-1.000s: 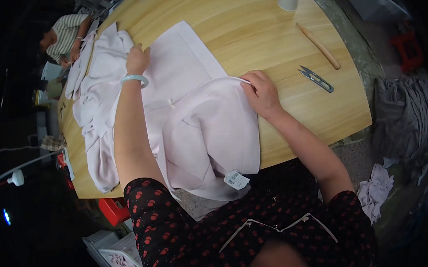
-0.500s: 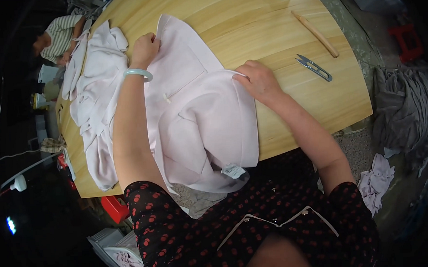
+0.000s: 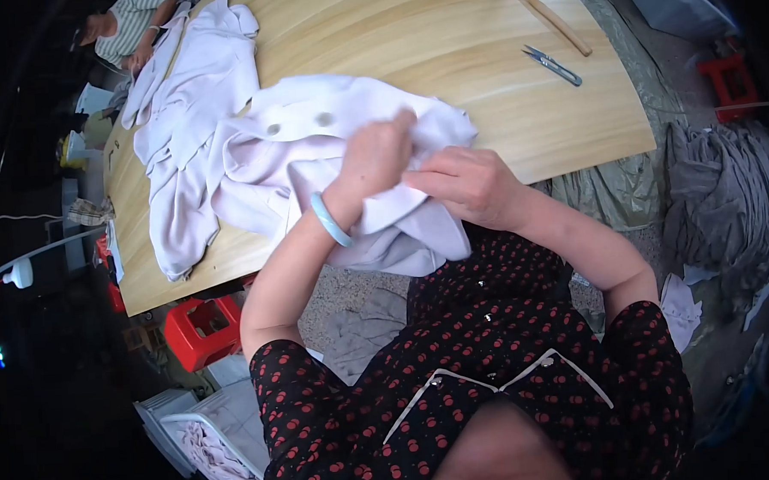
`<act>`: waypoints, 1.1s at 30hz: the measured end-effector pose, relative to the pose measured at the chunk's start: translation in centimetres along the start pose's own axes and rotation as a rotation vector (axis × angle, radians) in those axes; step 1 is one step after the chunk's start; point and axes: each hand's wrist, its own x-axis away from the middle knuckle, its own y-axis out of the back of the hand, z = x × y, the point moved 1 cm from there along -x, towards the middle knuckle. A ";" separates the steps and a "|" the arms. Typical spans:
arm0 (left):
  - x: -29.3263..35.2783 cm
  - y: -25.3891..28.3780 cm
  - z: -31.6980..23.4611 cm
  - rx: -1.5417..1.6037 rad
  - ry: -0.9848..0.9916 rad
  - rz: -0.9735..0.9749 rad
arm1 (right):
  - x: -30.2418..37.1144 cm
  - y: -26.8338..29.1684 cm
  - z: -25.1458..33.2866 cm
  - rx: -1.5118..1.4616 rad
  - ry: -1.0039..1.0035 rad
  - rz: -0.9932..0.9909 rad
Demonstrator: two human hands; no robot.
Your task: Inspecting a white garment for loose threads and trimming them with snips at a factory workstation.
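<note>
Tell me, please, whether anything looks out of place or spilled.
One pale pink cloth lies off the table, near the grey fabric heap, apart from the similar garment being handled; it may be misplaced. No spill shows.

The light-wood tabletop [image 3: 350, 31] is supporting a heap of pale cloth [image 3: 194, 102] at nine o'clock, a buttoned pale garment [image 3: 308, 149] overhanging the edge at six, a wooden stick [image 3: 557, 24] at two, and thread snips [image 3: 557, 67] nearer three.
</note>
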 end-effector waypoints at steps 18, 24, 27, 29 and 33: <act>-1.9 -4.5 -3.8 -0.090 -0.154 0.230 | 8.8 1.9 1.7 0.092 -0.347 0.131; -1.6 -5.0 -5.0 -0.251 -0.279 0.154 | 7.7 3.3 0.3 0.093 -0.368 0.042; -1.6 -5.3 -5.0 -0.292 -0.359 0.164 | 7.5 3.6 -0.2 0.116 -0.337 0.041; -2.1 -5.0 -5.0 -0.307 -0.385 0.167 | 7.3 3.8 -0.7 0.136 -0.329 0.039; -3.9 0.0 -7.4 -0.151 -0.295 -0.112 | 4.5 6.6 -1.2 0.221 -0.270 -0.100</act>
